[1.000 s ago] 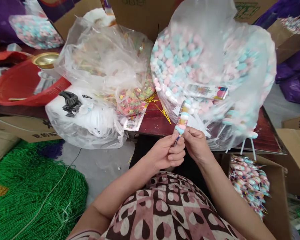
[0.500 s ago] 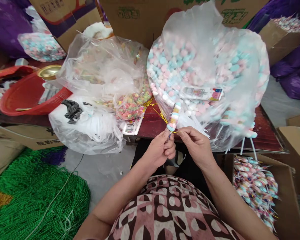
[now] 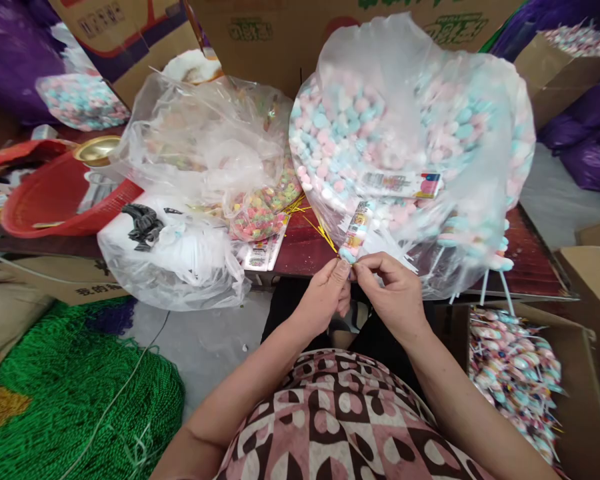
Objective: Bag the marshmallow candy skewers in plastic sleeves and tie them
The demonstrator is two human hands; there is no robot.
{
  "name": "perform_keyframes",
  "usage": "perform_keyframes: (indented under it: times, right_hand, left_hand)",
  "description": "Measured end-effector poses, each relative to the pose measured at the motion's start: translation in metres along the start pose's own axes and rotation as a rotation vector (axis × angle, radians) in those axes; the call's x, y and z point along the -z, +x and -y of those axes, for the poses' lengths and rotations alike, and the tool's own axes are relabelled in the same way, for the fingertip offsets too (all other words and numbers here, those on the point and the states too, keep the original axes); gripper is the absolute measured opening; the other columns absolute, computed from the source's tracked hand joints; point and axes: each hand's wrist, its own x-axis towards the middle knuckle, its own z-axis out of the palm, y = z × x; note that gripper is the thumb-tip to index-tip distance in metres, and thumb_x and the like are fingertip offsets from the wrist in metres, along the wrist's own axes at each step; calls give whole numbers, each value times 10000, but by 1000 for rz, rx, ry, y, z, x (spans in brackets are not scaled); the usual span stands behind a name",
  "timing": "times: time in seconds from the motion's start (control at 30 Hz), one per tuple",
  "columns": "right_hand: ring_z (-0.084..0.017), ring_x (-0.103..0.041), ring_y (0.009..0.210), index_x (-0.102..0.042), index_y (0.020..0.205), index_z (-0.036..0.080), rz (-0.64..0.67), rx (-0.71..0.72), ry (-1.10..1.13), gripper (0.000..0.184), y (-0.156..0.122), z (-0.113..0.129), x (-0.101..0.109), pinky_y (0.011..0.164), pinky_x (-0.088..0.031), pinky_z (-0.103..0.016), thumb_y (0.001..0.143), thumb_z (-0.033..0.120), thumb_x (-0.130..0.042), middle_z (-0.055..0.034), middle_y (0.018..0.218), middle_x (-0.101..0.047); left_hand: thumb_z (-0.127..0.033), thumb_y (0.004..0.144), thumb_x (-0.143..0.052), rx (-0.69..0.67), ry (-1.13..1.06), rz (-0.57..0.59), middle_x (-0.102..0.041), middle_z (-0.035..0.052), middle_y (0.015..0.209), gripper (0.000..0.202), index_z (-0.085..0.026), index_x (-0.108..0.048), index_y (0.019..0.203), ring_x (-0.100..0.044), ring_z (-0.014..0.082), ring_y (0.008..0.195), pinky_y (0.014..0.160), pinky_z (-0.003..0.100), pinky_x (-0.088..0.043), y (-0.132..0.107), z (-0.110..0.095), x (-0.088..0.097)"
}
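My left hand (image 3: 326,296) and my right hand (image 3: 394,293) meet just below the table's front edge, both pinched on the base of a wrapped candy skewer (image 3: 356,233) of pastel pink, white and blue pieces that stands tilted upward. Thin yellow twist ties (image 3: 316,225) lie on the dark red table (image 3: 300,248) right behind the fingers. A large clear bag of pink and blue marshmallow candy (image 3: 405,133) rises behind the skewer, with a printed label card (image 3: 403,183) inside it.
A clear bag of colourful ring candy (image 3: 260,213) and a bag of white sticks (image 3: 170,257) sit left of centre. A red basket (image 3: 55,197) is far left. A cardboard box of finished wrapped skewers (image 3: 515,370) stands at right. Green cord (image 3: 70,393) lies on the floor.
My hands have stayed together on the skewer's base, shifting slightly right. The skewer now tilts a bit more upright and my right fingers have closed in against my left.
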Motion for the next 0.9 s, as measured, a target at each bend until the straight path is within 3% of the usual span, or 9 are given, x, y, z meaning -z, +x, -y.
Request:
perform_keyframes:
  times: [0.17,0.4,0.47,0.57,0.63,0.73,0.9]
  right_hand:
    - [-152,-617,707,-646,720,220,19,28,-11,139,-3,2,0,739,-483,-299,850,225,-598,-14,752,-677]
    - [-182,-645,834,-675,738,229,203,-178,379,203,-7,-19,9,853,-508,-343,829,410,-690,-24,831,-699]
    - [-201,-654,934,-710,850,248,271,-263,486,233,-6,-20,14,894,-513,-358,767,462,-748,-38,1002,-722]
    - [-238,-634,1084,-699,1113,282,429,-348,623,491,-4,-21,21,933,-515,-385,686,499,-805,-64,1302,-639]
    - [-237,-657,1030,-719,1095,269,489,-368,669,488,-4,-24,22,919,-523,-394,677,504,-809,-71,1220,-687]
    - [-199,-677,840,-756,843,251,378,-376,665,317,-5,-33,18,869,-531,-371,642,483,-837,-22,880,-752]
    - [-167,-628,678,-691,664,227,136,-341,568,292,-6,-37,7,751,-531,-338,620,474,-841,7,705,-702]
  left_hand:
    - [-573,822,-608,28,-116,2,-268,-121,466,413,-199,-449,750,-264,47,350,357,165,-326,0,0,-1]
    - [-556,789,-654,165,-226,199,-243,-117,434,419,-171,-512,710,-230,43,327,348,174,-326,-5,-3,5]
    - [-563,750,-689,238,-216,284,-249,-115,418,441,-164,-515,682,-240,44,316,346,185,-340,-7,-4,6]
    - [-579,716,-707,387,-246,427,-248,-110,395,473,-167,-491,632,-261,58,300,337,206,-356,-8,-6,6]
    - [-575,724,-700,445,-279,464,-252,-106,387,476,-170,-477,610,-266,62,295,331,207,-357,-9,-5,4]
    - [-534,740,-705,416,-315,415,-272,-105,389,444,-166,-489,620,-260,55,294,329,197,-359,-9,-4,3]
    - [-555,733,-710,334,-302,297,-264,-118,400,457,-171,-479,640,-247,44,306,325,182,-350,-7,-4,-2]
